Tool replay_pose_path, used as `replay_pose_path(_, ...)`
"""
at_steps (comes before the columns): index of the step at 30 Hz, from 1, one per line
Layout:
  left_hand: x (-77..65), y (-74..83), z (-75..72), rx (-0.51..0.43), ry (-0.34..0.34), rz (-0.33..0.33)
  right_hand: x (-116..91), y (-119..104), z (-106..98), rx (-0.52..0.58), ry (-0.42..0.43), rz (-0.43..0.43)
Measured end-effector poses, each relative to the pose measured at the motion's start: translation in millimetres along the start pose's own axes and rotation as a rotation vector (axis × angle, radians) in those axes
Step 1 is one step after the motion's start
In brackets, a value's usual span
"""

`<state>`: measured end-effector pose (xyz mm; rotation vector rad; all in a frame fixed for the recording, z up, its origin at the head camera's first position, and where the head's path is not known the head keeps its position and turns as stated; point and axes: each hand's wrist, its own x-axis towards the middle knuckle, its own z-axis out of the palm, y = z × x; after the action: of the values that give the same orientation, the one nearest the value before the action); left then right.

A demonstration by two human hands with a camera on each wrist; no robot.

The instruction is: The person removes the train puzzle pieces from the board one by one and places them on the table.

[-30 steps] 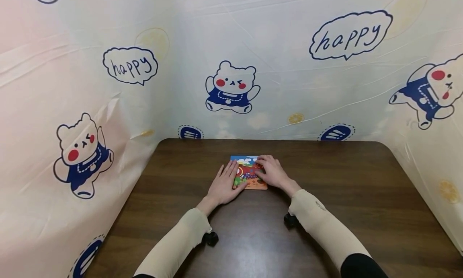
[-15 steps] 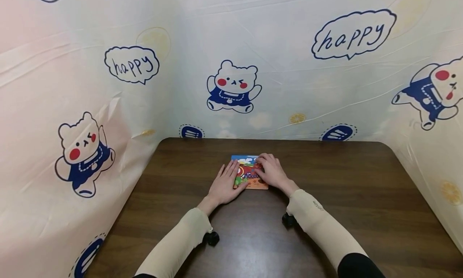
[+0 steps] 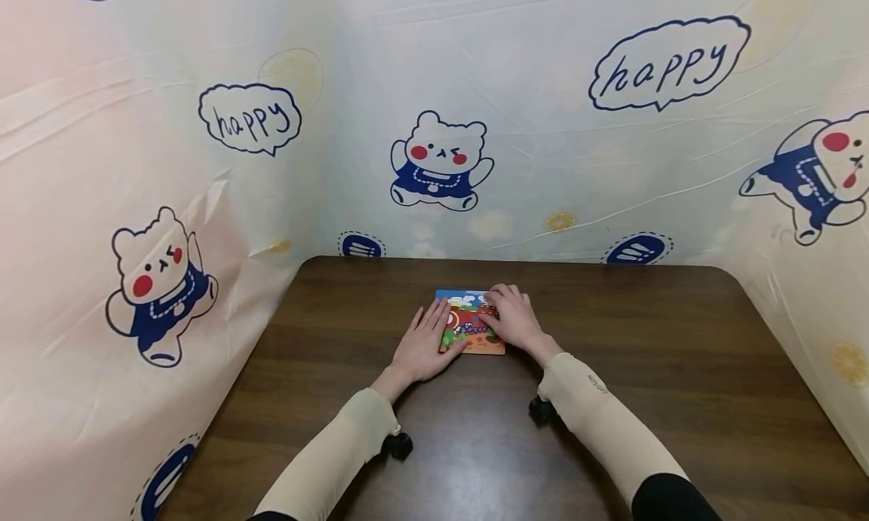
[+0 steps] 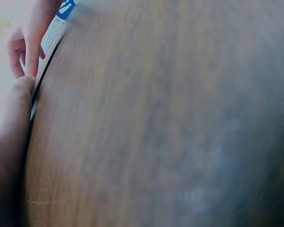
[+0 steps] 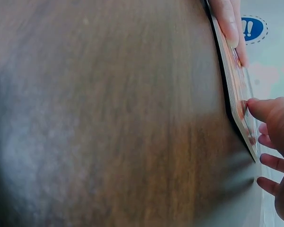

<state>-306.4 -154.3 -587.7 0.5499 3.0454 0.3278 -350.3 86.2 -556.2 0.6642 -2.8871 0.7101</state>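
Observation:
A small square board with a bright printed scene (image 3: 468, 327) lies flat on the brown table. Blue sky with white clouds, a red and green middle and an orange lower strip show on it. My left hand (image 3: 419, 349) rests on its left side with straight fingers, thumb along the lower edge. On the right side, my right hand (image 3: 514, 321) touches the board with thumb and loosely bent fingers spread apart. The right wrist view shows the board's thick pale edge (image 5: 231, 90) and my right thumb (image 5: 261, 108) on its face. Whatever lies under the right fingertips is hidden.
The wooden table (image 3: 326, 332) has rounded far corners. Behind it and at both sides hangs a pale curtain (image 3: 529, 159) printed with bears and "happy" bubbles. A dark wrist device (image 3: 397, 445) sits beneath the left sleeve, another (image 3: 541, 411) beneath the right.
Both hands and the board stay almost as they were. The head view has shifted slightly, and my right fingers sit a touch higher on the board.

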Motion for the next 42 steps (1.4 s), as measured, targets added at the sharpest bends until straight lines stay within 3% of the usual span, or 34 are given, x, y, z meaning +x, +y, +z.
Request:
replay_pose_path(12, 0.1, -0.5, 0.2, -0.013, -0.007, 0.000, -0.1, 4.1, -4.7, 0.003, -0.001, 0.046)
replay_pose_path(34, -0.4, 0.6, -1.3, -0.027, -0.025, 0.003, 6.1, 6.4, -0.2, 0.201, -0.036, 0.219)
replay_pose_path(42, 0.3, -0.5, 0.6, -0.044, 0.005, 0.016, 2.0, 6.5, -1.9, 0.177, -0.015, 0.241)
